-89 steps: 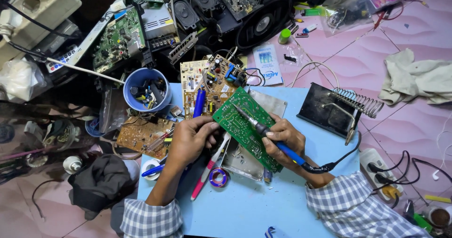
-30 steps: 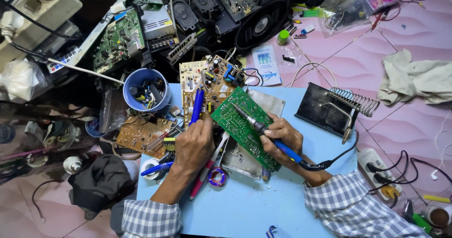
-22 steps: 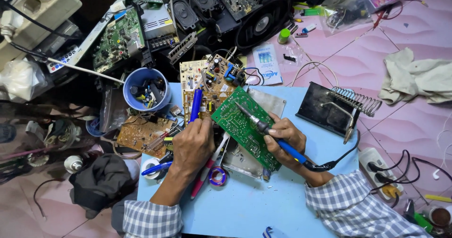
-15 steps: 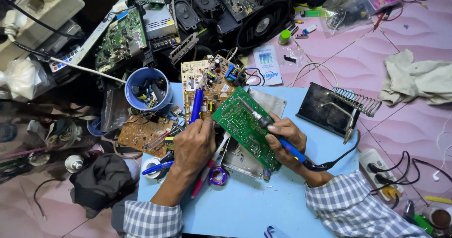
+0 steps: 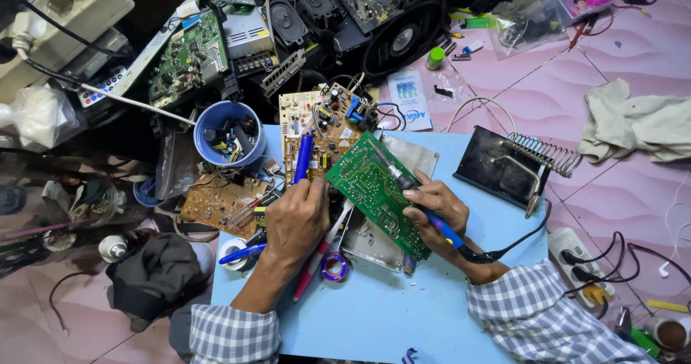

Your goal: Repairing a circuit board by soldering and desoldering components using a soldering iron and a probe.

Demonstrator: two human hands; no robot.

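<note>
A green circuit board [image 5: 374,191] lies tilted across a metal plate on the light blue work surface [image 5: 403,314]. My right hand [image 5: 435,209] grips a blue-handled soldering iron [image 5: 410,191], its tip resting on the upper part of the green board. My left hand [image 5: 296,220] is closed around a blue pen-shaped tool [image 5: 303,159] that stands up over a tan circuit board [image 5: 324,123] just left of the green one. A red-handled tool [image 5: 317,256] and a small solder spool [image 5: 335,267] lie under my left wrist.
A soldering iron stand [image 5: 515,166] with a coiled holder sits at the right. A blue cup [image 5: 229,134] of parts, a brown board [image 5: 216,198], another green board [image 5: 188,55], speakers [image 5: 403,40], a rag [image 5: 637,123] and a power strip [image 5: 583,260] surround the surface.
My left hand left the green board's edge, moved left and up, and took hold of the blue pen-shaped tool. My right hand keeps the soldering iron on the board.
</note>
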